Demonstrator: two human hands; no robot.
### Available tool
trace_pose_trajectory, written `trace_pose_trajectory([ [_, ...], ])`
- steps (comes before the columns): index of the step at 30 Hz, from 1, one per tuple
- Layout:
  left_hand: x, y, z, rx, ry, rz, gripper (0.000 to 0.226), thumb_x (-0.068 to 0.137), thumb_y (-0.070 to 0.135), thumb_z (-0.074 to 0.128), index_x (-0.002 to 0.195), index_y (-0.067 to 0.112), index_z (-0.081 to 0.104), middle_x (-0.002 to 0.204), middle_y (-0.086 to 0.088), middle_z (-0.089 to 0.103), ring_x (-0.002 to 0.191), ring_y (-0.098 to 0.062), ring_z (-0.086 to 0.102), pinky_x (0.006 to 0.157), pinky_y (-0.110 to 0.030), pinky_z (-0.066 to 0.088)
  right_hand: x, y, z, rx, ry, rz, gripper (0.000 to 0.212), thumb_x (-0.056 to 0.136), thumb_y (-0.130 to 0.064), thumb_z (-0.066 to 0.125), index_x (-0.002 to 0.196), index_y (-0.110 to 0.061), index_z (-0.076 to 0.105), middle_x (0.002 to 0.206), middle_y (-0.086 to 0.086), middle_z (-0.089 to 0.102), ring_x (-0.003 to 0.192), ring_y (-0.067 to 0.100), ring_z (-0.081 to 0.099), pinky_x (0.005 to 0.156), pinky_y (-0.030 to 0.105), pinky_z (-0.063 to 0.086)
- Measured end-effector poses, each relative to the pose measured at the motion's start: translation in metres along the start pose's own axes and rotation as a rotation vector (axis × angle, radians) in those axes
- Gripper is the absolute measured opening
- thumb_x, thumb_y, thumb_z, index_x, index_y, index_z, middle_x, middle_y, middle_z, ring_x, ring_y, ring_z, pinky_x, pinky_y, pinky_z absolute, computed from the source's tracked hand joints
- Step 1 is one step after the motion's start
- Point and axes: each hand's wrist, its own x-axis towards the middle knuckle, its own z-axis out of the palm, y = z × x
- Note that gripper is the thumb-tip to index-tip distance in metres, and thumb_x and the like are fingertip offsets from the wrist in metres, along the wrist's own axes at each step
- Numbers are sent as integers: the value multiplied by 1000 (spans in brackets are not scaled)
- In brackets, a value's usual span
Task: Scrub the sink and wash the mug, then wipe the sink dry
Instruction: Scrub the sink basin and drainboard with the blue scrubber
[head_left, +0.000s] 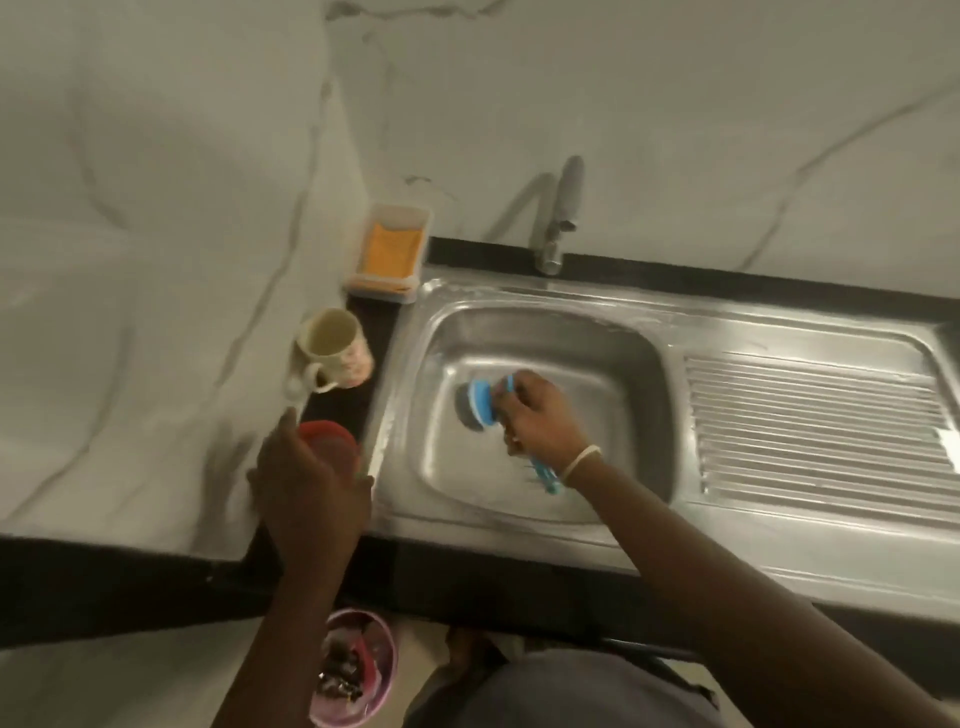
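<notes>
A steel sink (644, 358) with a ribbed drainboard is set in a dark counter. My right hand (540, 415) grips the blue handle of a scrub brush (475, 405), and its round grey-and-blue head is pressed on the basin floor left of centre. A cream mug (332, 348) with a reddish pattern lies tilted on the counter strip left of the sink, its handle toward me. My left hand (306, 478) rests on a red-lidded container (332, 441) at the sink's front left corner; how its fingers lie is hidden.
A tap (563, 213) stands behind the basin. A white box with an orange sponge (392, 249) sits at the back left corner. The marble wall rises close on the left. A pink bin (358, 670) stands on the floor below the counter.
</notes>
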Motion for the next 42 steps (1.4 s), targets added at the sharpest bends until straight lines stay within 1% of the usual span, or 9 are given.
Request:
trace_pose_trajectory([
  [2, -8, 34, 8, -71, -59, 63, 107, 62, 32, 87, 145, 5, 26, 139, -22, 45, 126, -39, 45, 106, -48, 37, -10, 37, -57, -194, 124, 41, 16, 97, -23, 62, 91, -9, 58, 69, 2, 57, 52, 8, 54, 51, 23, 44],
  [7, -45, 154, 68, -280, -322, 290, 94, 68, 30, 82, 145, 8, 32, 140, -13, 45, 125, -29, 47, 101, -35, 40, -21, 108, -197, -590, 306, 174, 30, 87, -27, 72, 108, -6, 67, 101, 18, 71, 95, 36, 66, 78, 33, 48],
  [13, -106, 292, 137, -244, -739, 361, 78, 74, 38, 73, 139, 14, 36, 136, -8, 51, 121, -25, 53, 95, -35, 45, -53, 160, -359, -725, 409, 307, 29, 88, -32, 70, 104, -8, 68, 99, 20, 71, 93, 38, 67, 74, 36, 49],
  [18, -130, 340, 163, -181, -828, 308, 71, 79, 35, 72, 137, 12, 39, 132, -8, 56, 116, -26, 57, 91, -32, 45, -104, 198, -519, -735, 642, 647, 37, 87, -32, 63, 99, 3, 66, 95, 26, 67, 80, 37, 60, 69, 34, 43],
  [23, -122, 330, 166, -200, -815, 169, 62, 83, 23, 71, 135, 10, 40, 130, -11, 57, 115, -26, 59, 95, -35, 47, -70, 183, -438, -775, 525, 481, 17, 88, -18, 53, 87, -5, 63, 85, 18, 67, 84, 35, 67, 73, 35, 52],
  [30, -107, 310, 161, -244, -711, -44, 39, 86, 3, 54, 125, 7, 50, 113, -11, 63, 107, -30, 60, 93, -37, 47, -45, 98, -224, -702, 14, 122, 22, 96, -18, 52, 115, -9, 60, 112, 19, 67, 103, 40, 65, 83, 41, 52],
  [34, -104, 303, 171, -231, -758, 10, 32, 91, 8, 50, 123, 9, 55, 116, -11, 64, 109, -30, 60, 92, -34, 44, -60, 119, -275, -659, 105, 201, 25, 92, -31, 63, 108, -11, 65, 104, 16, 70, 98, 36, 67, 77, 36, 50],
  [39, -121, 298, 179, -263, -903, 130, 33, 91, 15, 53, 124, 11, 58, 120, -8, 65, 109, -24, 62, 92, -30, 46, -109, 177, -444, -826, 458, 526, 26, 90, -23, 67, 98, 2, 67, 95, 26, 68, 90, 38, 66, 73, 37, 47],
  [42, -125, 289, 175, -293, -923, 133, 33, 91, 14, 53, 124, 11, 58, 118, -6, 66, 107, -21, 62, 92, -30, 47, -129, 184, -486, -791, 619, 633, 31, 90, -23, 63, 97, 7, 69, 80, 22, 61, 74, 33, 56, 68, 32, 41],
])
